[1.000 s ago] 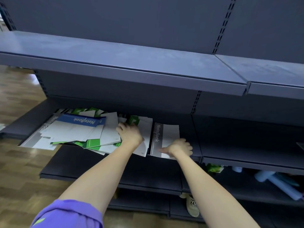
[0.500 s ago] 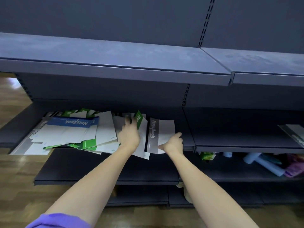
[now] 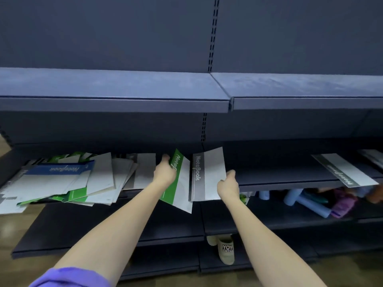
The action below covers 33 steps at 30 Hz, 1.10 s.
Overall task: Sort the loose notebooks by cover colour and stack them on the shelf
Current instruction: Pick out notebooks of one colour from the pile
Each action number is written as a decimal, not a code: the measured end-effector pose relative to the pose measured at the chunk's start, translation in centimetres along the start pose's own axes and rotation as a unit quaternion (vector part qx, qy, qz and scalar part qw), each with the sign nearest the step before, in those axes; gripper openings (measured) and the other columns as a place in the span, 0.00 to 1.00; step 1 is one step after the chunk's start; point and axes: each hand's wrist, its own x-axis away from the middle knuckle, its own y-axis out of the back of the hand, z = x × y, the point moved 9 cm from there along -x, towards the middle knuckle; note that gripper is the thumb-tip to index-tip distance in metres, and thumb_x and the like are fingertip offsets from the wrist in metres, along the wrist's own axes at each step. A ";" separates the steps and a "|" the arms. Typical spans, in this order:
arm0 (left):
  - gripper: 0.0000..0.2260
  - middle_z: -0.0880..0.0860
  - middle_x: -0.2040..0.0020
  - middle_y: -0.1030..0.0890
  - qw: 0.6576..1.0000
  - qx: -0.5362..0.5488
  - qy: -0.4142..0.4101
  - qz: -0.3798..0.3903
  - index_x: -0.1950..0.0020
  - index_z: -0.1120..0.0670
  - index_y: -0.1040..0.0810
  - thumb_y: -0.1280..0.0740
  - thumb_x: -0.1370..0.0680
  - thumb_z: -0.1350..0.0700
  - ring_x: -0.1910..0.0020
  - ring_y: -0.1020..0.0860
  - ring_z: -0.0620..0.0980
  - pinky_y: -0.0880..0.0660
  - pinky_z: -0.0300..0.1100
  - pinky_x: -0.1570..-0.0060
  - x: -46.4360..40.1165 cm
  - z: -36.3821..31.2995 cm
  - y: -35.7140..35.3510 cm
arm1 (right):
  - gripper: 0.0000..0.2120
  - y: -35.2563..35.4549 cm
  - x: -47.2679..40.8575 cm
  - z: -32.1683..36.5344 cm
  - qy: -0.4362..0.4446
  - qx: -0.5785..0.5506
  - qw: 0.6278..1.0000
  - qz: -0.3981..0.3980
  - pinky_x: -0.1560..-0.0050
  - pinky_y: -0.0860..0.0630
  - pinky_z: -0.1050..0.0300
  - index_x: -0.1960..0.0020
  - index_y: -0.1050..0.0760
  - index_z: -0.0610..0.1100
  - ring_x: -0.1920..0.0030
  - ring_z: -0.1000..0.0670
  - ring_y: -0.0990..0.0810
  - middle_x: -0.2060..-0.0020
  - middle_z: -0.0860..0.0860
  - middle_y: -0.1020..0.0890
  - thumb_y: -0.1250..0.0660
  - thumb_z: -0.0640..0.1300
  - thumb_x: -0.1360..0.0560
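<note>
Notebooks lie in a loose pile (image 3: pixel 68 179) at the left of the middle shelf (image 3: pixel 290 179), too overlapped for you to count; one blue cover (image 3: pixel 60 169) shows on top. Your left hand (image 3: pixel 164 174) grips one green notebook (image 3: pixel 178 181), fingers curled round its top edge, tilting it off the shelf. Your right hand (image 3: pixel 228 184) pinches the lower right corner of one grey notebook (image 3: pixel 208 175) just beside it. One more grey notebook (image 3: pixel 344 169) lies well apart at the right.
</note>
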 end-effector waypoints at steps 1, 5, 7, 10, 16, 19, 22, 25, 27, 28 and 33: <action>0.24 0.58 0.43 0.22 1.000 0.003 -0.008 0.002 0.27 0.54 0.36 0.42 0.22 0.65 0.48 0.22 0.61 0.22 0.51 0.53 0.3 -1.2 -1.2 | 0.14 1.5 -0.3 -0.9 0.000 0.001 1.000 -0.008 0.65 0.28 0.52 0.37 0.39 0.42 0.59 0.45 0.24 0.51 0.42 0.21 0.47 0.33 0.21; 0.21 0.53 0.52 0.24 0.999 0.001 -0.029 0.013 0.30 0.52 0.34 0.42 0.23 0.64 0.56 0.23 0.56 0.23 0.48 0.59 2.3 -6.3 -6.6 | 0.12 7.5 -1.3 -4.8 0.000 -0.009 0.999 -0.041 0.68 0.31 0.54 0.40 0.40 0.43 0.62 0.46 0.24 0.56 0.44 0.23 0.46 0.34 0.21; 0.15 0.54 0.53 0.22 0.999 0.007 -0.039 0.021 0.36 0.56 0.30 0.42 0.23 0.64 0.58 0.23 0.54 0.23 0.48 0.59 3.2 -9.0 -9.3 | 0.11 10.8 -1.8 -6.8 -0.008 -0.022 0.998 -0.057 0.69 0.33 0.54 0.42 0.40 0.43 0.62 0.46 0.25 0.56 0.43 0.22 0.46 0.34 0.22; 0.12 0.57 0.52 0.20 0.998 0.009 -0.056 0.037 0.43 0.57 0.26 0.43 0.23 0.64 0.58 0.22 0.55 0.22 0.49 0.58 4.4 -12.9 -13.2 | 0.11 15.4 -2.6 -10.1 -0.019 -0.039 0.996 -0.072 0.67 0.31 0.53 0.42 0.40 0.43 0.60 0.45 0.24 0.56 0.43 0.22 0.46 0.34 0.22; 0.12 0.54 0.53 0.20 0.993 -0.002 -0.099 0.071 0.44 0.53 0.27 0.43 0.23 0.65 0.57 0.19 0.56 0.20 0.52 0.57 7.2 -20.6 -21.5 | 0.10 24.0 -3.9 -17.3 -0.051 -0.056 0.992 -0.106 0.64 0.30 0.51 0.44 0.39 0.43 0.60 0.44 0.25 0.56 0.43 0.24 0.46 0.33 0.23; 0.14 0.53 0.53 0.20 0.989 -0.010 -0.118 0.085 0.39 0.52 0.28 0.43 0.22 0.63 0.57 0.20 0.55 0.20 0.53 0.56 8.3 -24.0 -25.4 | 0.11 28.0 -4.6 -20.3 -0.058 -0.065 0.988 -0.125 0.61 0.27 0.48 0.44 0.39 0.43 0.58 0.41 0.23 0.55 0.42 0.23 0.47 0.33 0.24; 0.18 0.52 0.53 0.21 0.987 -0.016 -0.132 0.088 0.35 0.50 0.29 0.44 0.23 0.63 0.57 0.20 0.55 0.21 0.51 0.57 9.2 -27.1 -28.4 | 0.12 31.6 -5.3 -22.6 -0.061 -0.064 0.986 -0.140 0.63 0.29 0.50 0.43 0.39 0.44 0.57 0.40 0.23 0.56 0.42 0.23 0.48 0.32 0.23; 0.19 0.51 0.53 0.21 0.987 -0.016 -0.138 0.085 0.36 0.48 0.28 0.45 0.23 0.63 0.58 0.20 0.55 0.21 0.51 0.58 10.0 -29.9 -30.7 | 0.13 34.5 -6.0 -24.5 -0.068 -0.080 0.981 -0.163 0.60 0.26 0.48 0.41 0.37 0.46 0.57 0.42 0.23 0.57 0.43 0.22 0.47 0.33 0.22; 0.18 0.50 0.55 0.21 0.986 -0.019 -0.141 0.082 0.37 0.48 0.28 0.45 0.23 0.63 0.58 0.20 0.56 0.22 0.51 0.60 10.1 -31.6 -32.1 | 0.12 36.6 -6.6 -25.5 -0.071 -0.098 0.974 -0.192 0.52 0.24 0.46 0.41 0.34 0.46 0.56 0.42 0.24 0.55 0.43 0.22 0.46 0.34 0.22; 0.18 0.50 0.55 0.21 0.986 -0.021 -0.141 0.082 0.37 0.48 0.29 0.45 0.23 0.63 0.58 0.20 0.56 0.23 0.50 0.61 10.0 -32.5 -33.0 | 0.12 37.7 -6.9 -26.0 -0.071 -0.103 0.970 -0.207 0.50 0.25 0.48 0.41 0.33 0.45 0.55 0.44 0.27 0.55 0.45 0.23 0.45 0.34 0.21; 0.15 0.52 0.54 0.21 0.982 -0.028 -0.151 0.107 0.37 0.50 0.30 0.44 0.21 0.62 0.60 0.21 0.54 0.30 0.44 0.66 9.4 -37.0 -37.9 | 0.11 41.7 -10.3 -29.5 -0.089 -0.103 0.962 -0.236 0.52 0.23 0.45 0.43 0.31 0.49 0.50 0.43 0.24 0.44 0.42 0.22 0.43 0.39 0.22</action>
